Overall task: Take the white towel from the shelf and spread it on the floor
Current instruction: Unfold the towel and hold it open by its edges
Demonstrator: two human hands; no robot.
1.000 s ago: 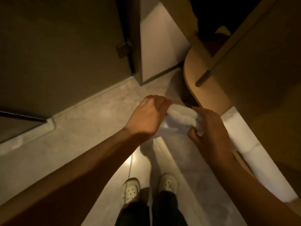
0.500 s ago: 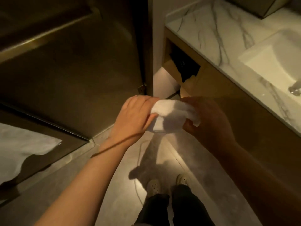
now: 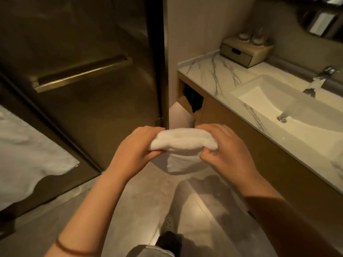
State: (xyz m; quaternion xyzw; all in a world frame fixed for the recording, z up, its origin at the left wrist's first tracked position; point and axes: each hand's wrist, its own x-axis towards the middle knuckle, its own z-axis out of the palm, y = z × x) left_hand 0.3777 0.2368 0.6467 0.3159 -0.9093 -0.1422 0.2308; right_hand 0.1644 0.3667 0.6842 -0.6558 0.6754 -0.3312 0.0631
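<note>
The white towel (image 3: pixel 182 143) is off the shelf and held in the air, above the floor (image 3: pixel 130 201) in front of the sink counter (image 3: pixel 209 75), folded in a thick bundle. The left hand (image 3: pixel 135 147) and right hand (image 3: pixel 226 147) each pinch one end. The fetching looks done; next comes unfolding: find two corners, let it drop open, lower it flat

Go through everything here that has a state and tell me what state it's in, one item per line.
white towel: folded, held in the air, one flap hanging down
left hand: gripping the towel's left end
right hand: gripping the towel's right end
glass door: closed
faucet: no water visibly running
sink: empty
small drawer box: drawer shut
</note>
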